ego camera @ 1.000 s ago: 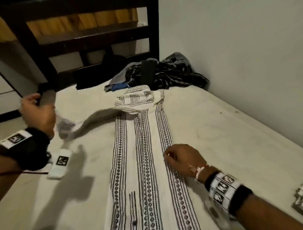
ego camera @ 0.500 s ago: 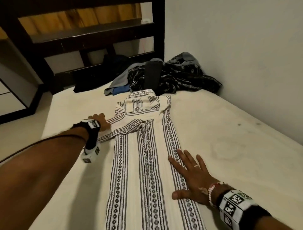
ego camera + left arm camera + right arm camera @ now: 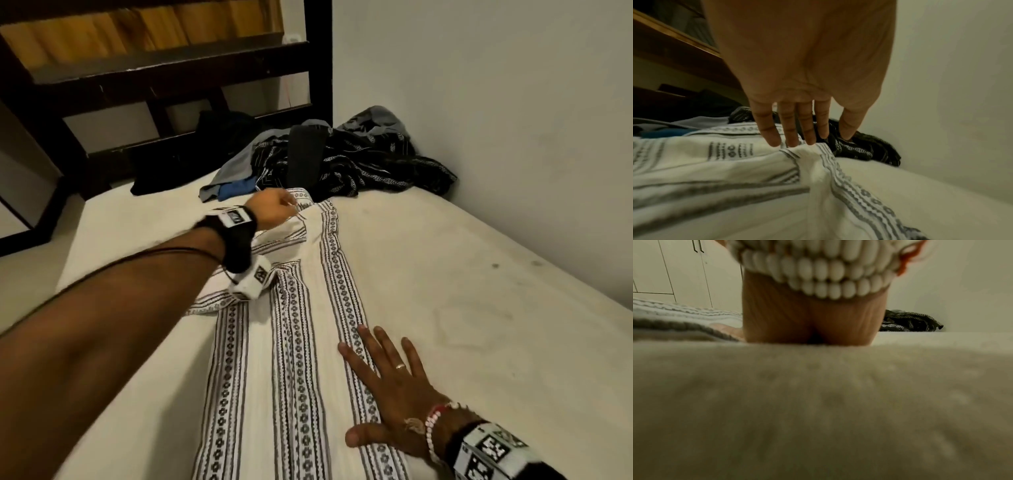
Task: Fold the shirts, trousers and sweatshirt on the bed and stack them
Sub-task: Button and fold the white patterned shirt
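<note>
cloth first: white patterned shirt (image 3: 301, 359) lying lengthwise along the bed (image 3: 479, 325), collar end just short of the dark clothes heap (image 3: 349, 161) at the far corner. looks thin, soft and light, likely to slide and rumple rather than keep a crease, so best taken by a doubled edge or at the shoulder seam while the other palm pins the body.

head view: left hand (image 3: 274, 209) stretched far out to the shirt's collar, forearm passing over the folded-in sleeve on the shirt's left side. fingers at the collar, too blurred to tell more from this angle. right hand (image 3: 387, 387) flat on the shirt's right edge near the hem end, fingers spread and straight, thumb out across the stripes, pressing and grasping nothing.

left wrist view: left hand (image 3: 803, 91) palm down, fingers (image 3: 791, 128) straight and close together, tips touching a raised ridge of the shirt (image 3: 735, 178) at the collar; nothing pinched or curled round. dark clothes heap (image 3: 859, 149) just beyond the collar.

right wrist view: right hand (image 3: 809, 321) seen only by the heel, pressed down on the bed (image 3: 818, 402), beaded bracelet (image 3: 818, 277) above; fingers hidden. shirt (image 3: 684, 318) touching the hand's thumb side.
</note>
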